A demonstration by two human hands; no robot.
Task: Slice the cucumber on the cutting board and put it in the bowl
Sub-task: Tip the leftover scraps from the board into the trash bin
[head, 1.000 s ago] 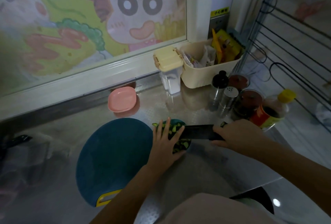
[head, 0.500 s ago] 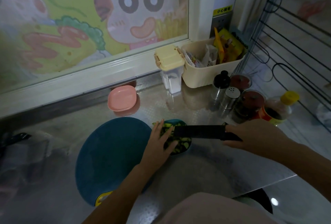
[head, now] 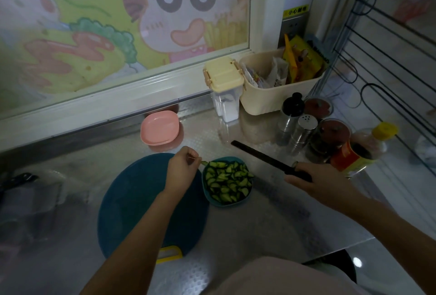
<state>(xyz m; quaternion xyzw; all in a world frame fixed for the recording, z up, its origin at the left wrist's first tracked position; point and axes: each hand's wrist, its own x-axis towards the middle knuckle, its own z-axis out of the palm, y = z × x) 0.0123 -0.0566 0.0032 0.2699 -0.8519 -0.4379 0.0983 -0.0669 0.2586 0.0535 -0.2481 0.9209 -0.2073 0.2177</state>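
Cucumber slices (head: 226, 182) piled in bowl (head: 213, 200), just beside bare cutting board (head: 141, 205). Left hand (head: 181, 167) pinching one last sliver at bowl's rim; right hand (head: 313, 176) wrapped round knife (head: 262, 159), blade raised over bench (head: 271, 219). Risks: sliver dropping outside; blade swinging into nearby jars (head: 330, 136).

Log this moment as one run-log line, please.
phase: transfer nearly done | cucumber pieces in bowl | cutting board bare | left hand pinching piece | right hand holding knife
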